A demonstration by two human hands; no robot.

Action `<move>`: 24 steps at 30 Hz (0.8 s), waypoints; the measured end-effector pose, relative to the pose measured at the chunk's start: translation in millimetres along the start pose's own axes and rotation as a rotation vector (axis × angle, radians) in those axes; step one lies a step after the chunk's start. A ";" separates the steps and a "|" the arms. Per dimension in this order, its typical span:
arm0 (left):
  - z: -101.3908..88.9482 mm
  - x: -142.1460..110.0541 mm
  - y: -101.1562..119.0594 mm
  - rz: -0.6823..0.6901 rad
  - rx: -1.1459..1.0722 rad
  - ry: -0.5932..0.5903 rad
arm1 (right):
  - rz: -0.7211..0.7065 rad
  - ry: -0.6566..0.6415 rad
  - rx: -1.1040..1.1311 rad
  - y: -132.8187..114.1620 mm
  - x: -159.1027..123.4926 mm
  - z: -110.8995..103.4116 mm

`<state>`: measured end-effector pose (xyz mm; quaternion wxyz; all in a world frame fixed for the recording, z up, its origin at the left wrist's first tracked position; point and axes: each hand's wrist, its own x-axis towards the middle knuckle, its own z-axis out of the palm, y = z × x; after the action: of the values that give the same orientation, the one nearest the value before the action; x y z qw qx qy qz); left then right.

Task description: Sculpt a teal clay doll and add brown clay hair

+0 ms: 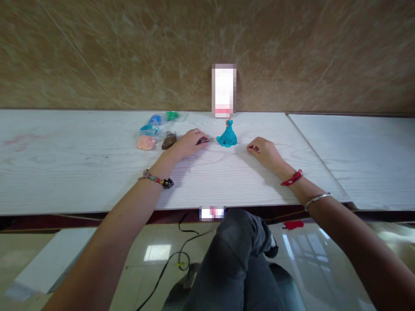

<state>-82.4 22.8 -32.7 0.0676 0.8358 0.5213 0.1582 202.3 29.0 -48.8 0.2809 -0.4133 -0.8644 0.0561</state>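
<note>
A small clay figure in a wide blue dress (228,137) stands upright on the white table, between my two hands. To its left, my left hand (191,143) rests low over the tabletop with its fingers curled around a small dark piece (202,140), whose kind I cannot make out. My right hand (265,152) lies on the table to the right of the figure, fingers closed in a pinch; whatever they may hold is hidden. Neither hand touches the figure. Just left of my left wrist sits a bag of brown clay (169,140).
More bagged clay lies at the back left: pink (146,142), teal (149,129), blue (155,119) and green (172,115). A blurred upright panel (223,88) leans at the marbled wall behind the figure. A seam (316,157) crosses the table at right. A black cable (178,255) trails on the floor.
</note>
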 end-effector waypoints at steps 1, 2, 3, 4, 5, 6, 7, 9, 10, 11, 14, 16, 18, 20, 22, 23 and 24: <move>-0.2 0.1 0.4 -0.003 0.000 0.001 | -0.004 0.001 -0.001 0.2 0.5 0.4; -0.5 0.1 0.9 -0.005 0.001 0.001 | -0.009 -0.003 -0.010 -0.2 0.3 0.4; -0.8 0.0 1.5 -0.006 0.002 0.000 | -0.012 -0.012 -0.027 -1.2 -0.8 -0.2; -1.2 0.0 2.2 -0.006 0.003 0.000 | -0.014 -0.024 -0.049 -2.8 -2.5 -1.2; -1.6 -0.2 2.8 -0.007 0.003 -0.001 | -0.018 -0.039 -0.076 -4.9 -4.8 -2.6; -2.0 -0.4 3.3 -0.009 0.002 -0.002 | -0.026 -0.054 -0.104 -7.4 -7.6 -4.2; -2.3 -0.6 3.6 -0.012 0.000 -0.004 | -0.040 -0.067 -0.132 -10.0 -10.5 -6.0; -2.8 -1.1 4.0 -0.015 -0.007 -0.008 | -0.092 -0.092 -0.182 -15.4 -16.3 -9.8; -2.9 -1.4 4.1 -0.015 -0.009 -0.009 | -0.119 -0.105 -0.205 -17.8 -18.8 -11.5; -2.9 -1.7 4.1 -0.015 -0.011 -0.009 | -0.141 -0.118 -0.229 -19.9 -20.8 -12.9; -2.9 -2.2 4.3 -0.020 -0.005 -0.010 | -0.175 -0.152 -0.295 -23.8 -24.6 -15.4; -3.0 -2.3 4.7 -0.023 0.001 -0.014 | -0.187 -0.170 -0.323 -24.6 -26.2 -15.7; -3.1 -2.3 5.2 -0.022 0.007 -0.018 | -0.192 -0.181 -0.334 -23.9 -27.5 -15.3; -3.0 -2.3 5.3 -0.013 0.012 -0.022 | -0.183 -0.181 -0.318 -21.8 -28.3 -14.3; -2.7 -2.4 4.7 -0.003 0.013 -0.017 | -0.162 -0.162 -0.266 -18.4 -28.0 -12.7; -2.5 -2.4 4.2 0.001 0.011 -0.013 | -0.150 -0.144 -0.226 -16.4 -27.6 -11.7; -2.3 -2.4 3.6 0.003 0.008 -0.009 | -0.138 -0.120 -0.181 -14.3 -26.9 -10.6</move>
<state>-81.1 18.9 -30.0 0.0662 0.8375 0.5205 0.1526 211.6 -1.8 -47.0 0.1934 -0.3724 -0.9075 -0.0167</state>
